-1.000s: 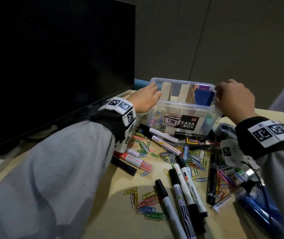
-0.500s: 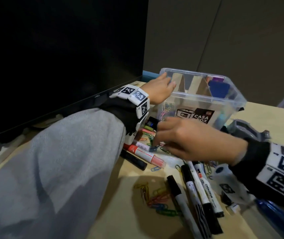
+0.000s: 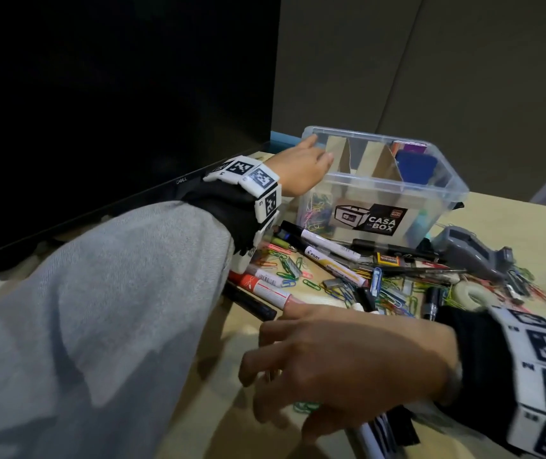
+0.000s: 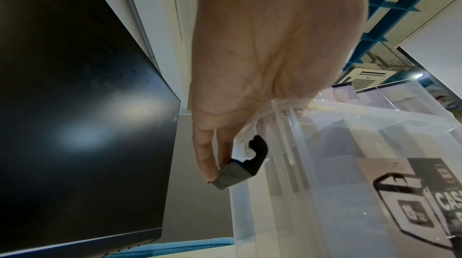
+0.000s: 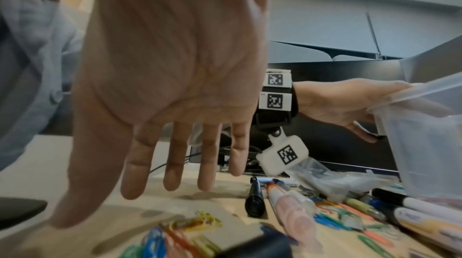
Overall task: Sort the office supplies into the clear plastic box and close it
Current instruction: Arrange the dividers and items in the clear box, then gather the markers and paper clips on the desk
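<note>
- The right hand [image 3: 347,366] hovers low over the surface [image 3: 218,409], palm down, fingers [image 5: 172,163] straight and spread wide, holding nothing.
- Under its fingertips lies a loose bunch of coloured paper clips [image 5: 190,222]; black-capped white markers [image 3: 377,435] poke out from beneath its wrist.
- Just beyond the right hand, between the two hands, a heap of markers [image 3: 331,260], pens and more clips covers the surface; a red-and-white marker [image 3: 265,286] lies beside the left wrist.
- A grey stapler [image 3: 473,256] sits to the right of that heap.
- The left hand [image 3: 301,167] grips the near-left corner of the clear plastic box [image 3: 443,190], thumb over the rim, fingertips touching a dark latch [image 4: 240,169] on its side.
- The box stands open past the heap, with cardboard dividers [image 3: 377,164] inside and clips in its left compartment.
- A dark monitor [image 3: 99,111] stands to the left of the left hand.
</note>
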`<state>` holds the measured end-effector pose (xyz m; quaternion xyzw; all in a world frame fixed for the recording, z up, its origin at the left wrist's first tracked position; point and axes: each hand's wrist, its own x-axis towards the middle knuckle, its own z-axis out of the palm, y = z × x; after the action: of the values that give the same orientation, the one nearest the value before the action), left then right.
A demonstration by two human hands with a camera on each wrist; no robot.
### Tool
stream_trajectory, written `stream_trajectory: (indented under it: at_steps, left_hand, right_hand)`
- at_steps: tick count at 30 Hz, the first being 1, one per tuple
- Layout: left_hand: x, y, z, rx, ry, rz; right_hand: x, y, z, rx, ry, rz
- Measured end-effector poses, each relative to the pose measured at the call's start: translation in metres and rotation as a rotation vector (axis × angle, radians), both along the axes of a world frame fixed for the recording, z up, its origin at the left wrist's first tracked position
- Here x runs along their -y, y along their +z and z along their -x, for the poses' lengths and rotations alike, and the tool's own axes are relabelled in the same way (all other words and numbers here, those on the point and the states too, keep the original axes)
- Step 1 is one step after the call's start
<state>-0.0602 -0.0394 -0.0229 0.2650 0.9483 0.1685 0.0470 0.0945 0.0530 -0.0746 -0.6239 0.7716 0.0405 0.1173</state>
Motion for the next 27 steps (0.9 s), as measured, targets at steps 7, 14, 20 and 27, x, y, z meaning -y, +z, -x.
stream_trajectory:
  at_steps: [7,14,20,27]
  left_hand:
    - [-0.001,0.0,0.0,-0.045,-0.007,0.084]
    - [-0.002,-0.004,0.009,-0.05,-0.025,0.105]
    - [-0.003,-0.006,0.012,-0.062,-0.029,0.105]
    - [-0.003,-0.005,0.01,-0.076,-0.031,0.07]
  right_hand:
    - [-0.008,-0.009,0.006,-0.063,-0.065,-0.092]
    - [-0.021,-0.007,0.035,-0.162,-0.19,-0.097]
    - [-0.046,0.004,0.062,-0.107,-0.409,-0.014]
    - [-0.06,0.024,0.069,-0.111,-0.577,-0.017]
